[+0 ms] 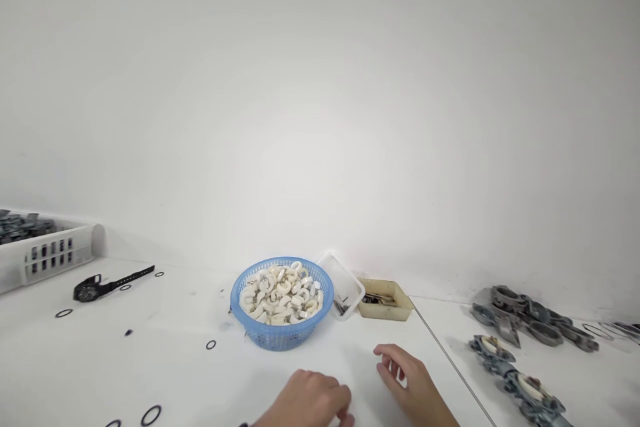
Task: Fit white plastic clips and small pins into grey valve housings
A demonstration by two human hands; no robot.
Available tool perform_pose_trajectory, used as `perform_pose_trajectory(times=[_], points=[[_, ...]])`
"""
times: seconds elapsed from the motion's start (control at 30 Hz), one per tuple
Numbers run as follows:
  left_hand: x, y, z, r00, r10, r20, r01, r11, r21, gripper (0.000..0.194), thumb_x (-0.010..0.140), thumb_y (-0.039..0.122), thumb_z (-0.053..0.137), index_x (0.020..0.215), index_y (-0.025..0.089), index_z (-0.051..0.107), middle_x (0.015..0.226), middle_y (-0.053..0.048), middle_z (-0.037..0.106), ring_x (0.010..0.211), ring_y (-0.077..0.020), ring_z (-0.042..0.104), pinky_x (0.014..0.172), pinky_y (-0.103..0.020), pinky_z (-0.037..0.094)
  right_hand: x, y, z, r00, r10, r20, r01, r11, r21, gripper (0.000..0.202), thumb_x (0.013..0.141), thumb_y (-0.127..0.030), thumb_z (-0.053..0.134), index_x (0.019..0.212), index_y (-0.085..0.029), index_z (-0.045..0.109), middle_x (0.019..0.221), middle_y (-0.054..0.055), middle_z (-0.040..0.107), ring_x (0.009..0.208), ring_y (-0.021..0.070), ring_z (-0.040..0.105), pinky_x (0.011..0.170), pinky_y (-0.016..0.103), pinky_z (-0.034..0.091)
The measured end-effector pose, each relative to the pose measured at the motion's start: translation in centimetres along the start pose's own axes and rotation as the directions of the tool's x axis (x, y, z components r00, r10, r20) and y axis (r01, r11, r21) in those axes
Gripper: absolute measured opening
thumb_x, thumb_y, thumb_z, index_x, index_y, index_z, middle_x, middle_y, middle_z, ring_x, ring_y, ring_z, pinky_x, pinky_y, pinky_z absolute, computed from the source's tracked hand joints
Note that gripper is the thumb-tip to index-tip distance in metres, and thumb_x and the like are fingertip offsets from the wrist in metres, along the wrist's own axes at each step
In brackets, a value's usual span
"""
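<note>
My left hand (313,397) is at the bottom edge of the view, just in front of the blue basket (280,337). Its fingers curl down and inward, and whatever they may hold is hidden. To its right, my right hand (413,383) hovers over the white table with bent fingers, thumb and fingertips apart, and nothing visible between them. The hands do not touch each other. Heaped in the basket are many white curved plastic pieces (283,290), some with small metal bits. A white tray (350,280) with a few metal pins leans behind it, beside a yellowish tray (387,310) of dark metal parts.
A black wristwatch (90,290) and several black rubber rings (151,415) lie on the left. Behind them stands a white slotted crate (60,257) of grey parts. Grey metal castings (530,317) lie on the right, and some nearer ones (533,390) carry white inserts. A seam (450,357) crosses the tabletop.
</note>
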State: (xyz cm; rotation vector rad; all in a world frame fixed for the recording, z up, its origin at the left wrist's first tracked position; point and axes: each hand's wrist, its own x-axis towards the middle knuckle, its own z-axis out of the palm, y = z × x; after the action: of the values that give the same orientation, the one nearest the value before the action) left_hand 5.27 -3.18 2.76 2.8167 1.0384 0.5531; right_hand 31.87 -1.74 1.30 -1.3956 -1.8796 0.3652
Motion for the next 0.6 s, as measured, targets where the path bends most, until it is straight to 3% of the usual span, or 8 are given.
perform_pose_trajectory(times=[0.1, 0.23, 0.37, 0.6], points=[[0.3, -2.2, -0.2, 0.993, -0.090, -0.071, 0.096, 0.992, 0.083, 0.011, 0.088, 0.019, 0.067, 0.077, 0.020, 0.066, 0.071, -0.002, 0.073, 0.066, -0.0194, 0.071, 0.060, -0.026, 0.045, 0.2, 1.0, 0.4, 0.998, 0.037, 0.050, -0.036, 0.999, -0.024, 0.033, 0.094, -0.048, 0.050, 0.107, -0.025, 0.071, 0.087, 0.004, 0.073, 0.075, 0.0221, 0.066, 0.072, 0.031, 0.053], [-0.4, -2.9, -0.9, 0.975, -0.160, -0.151, 0.179, 0.976, 0.123, 0.018, 0.094, 0.023, 0.057, 0.077, 0.022, 0.063, 0.070, -0.002, 0.073, 0.067, -0.0202, 0.071, 0.058, -0.028, 0.037, 0.3, 2.4, 1.0, 0.995, 0.074, 0.065, -0.072, 0.997, -0.028, 0.039, 0.093, -0.053, 0.049, 0.109, -0.024, 0.072, 0.084, 0.004, 0.072, 0.074, 0.0225, 0.065, 0.070, 0.031, 0.052], [-0.6, -2.6, -1.0, 0.980, -0.139, -0.142, 0.159, 0.977, 0.141, 0.018, 0.092, 0.022, 0.057, 0.073, 0.022, 0.060, 0.068, -0.002, 0.072, 0.065, -0.0200, 0.070, 0.055, -0.030, 0.030, 0.1, 2.4, 1.1, 0.992, 0.103, 0.075, -0.102, 0.995, -0.017, 0.041, 0.093, -0.054, 0.049, 0.110, -0.024, 0.072, 0.082, 0.005, 0.070, 0.075, 0.0225, 0.064, 0.070, 0.031, 0.050], [-0.8, -2.2, -0.4, 0.988, -0.080, -0.134, 0.096, 0.988, 0.119, 0.019, 0.091, 0.020, 0.057, 0.072, 0.021, 0.056, 0.068, -0.001, 0.071, 0.065, -0.0193, 0.069, 0.056, -0.031, 0.026, -0.3, 0.1, 0.9, 0.994, 0.091, 0.059, -0.090, 0.996, -0.017, 0.034, 0.094, -0.045, 0.050, 0.106, -0.022, 0.072, 0.079, 0.003, 0.068, 0.072, 0.0203, 0.061, 0.067, 0.029, 0.047]])
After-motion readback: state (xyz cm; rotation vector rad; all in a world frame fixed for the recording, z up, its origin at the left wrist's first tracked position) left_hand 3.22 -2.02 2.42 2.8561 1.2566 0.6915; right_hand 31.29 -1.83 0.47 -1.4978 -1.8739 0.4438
